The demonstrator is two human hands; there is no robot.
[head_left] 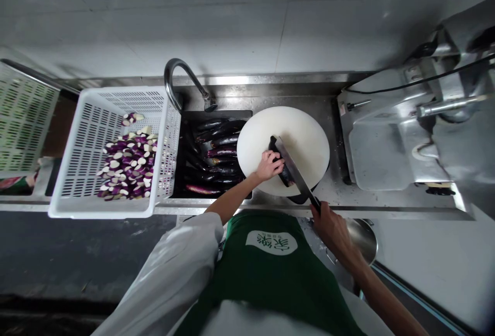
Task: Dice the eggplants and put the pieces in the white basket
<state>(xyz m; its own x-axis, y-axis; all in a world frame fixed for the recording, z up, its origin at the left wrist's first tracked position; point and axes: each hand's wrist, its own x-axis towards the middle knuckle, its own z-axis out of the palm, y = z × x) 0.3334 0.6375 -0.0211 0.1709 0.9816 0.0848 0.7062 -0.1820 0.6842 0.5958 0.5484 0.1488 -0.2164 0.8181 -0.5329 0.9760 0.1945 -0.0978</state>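
Observation:
On the round white cutting board (311,140) lies a dark eggplant (286,177), placed lengthwise beside a long knife blade. My left hand (270,166) is closed over the eggplant's middle, fingers curled, hiding part of it. In my right hand (327,220) is the black handle of the knife (294,171); its blade runs up and left across the board along the eggplant's right side. Whether the blade touches the skin I cannot tell. Left of the board, a sink (183,191) is filled with several whole eggplants (222,153).
A white plastic basket (83,171) holds many cut eggplant pieces (129,166). A curved faucet (189,70) rises behind the sink. At right stands a metal slicing machine (417,135) with a cable. A steel pot (363,238) sits below the counter edge; another basket (27,119) is far left.

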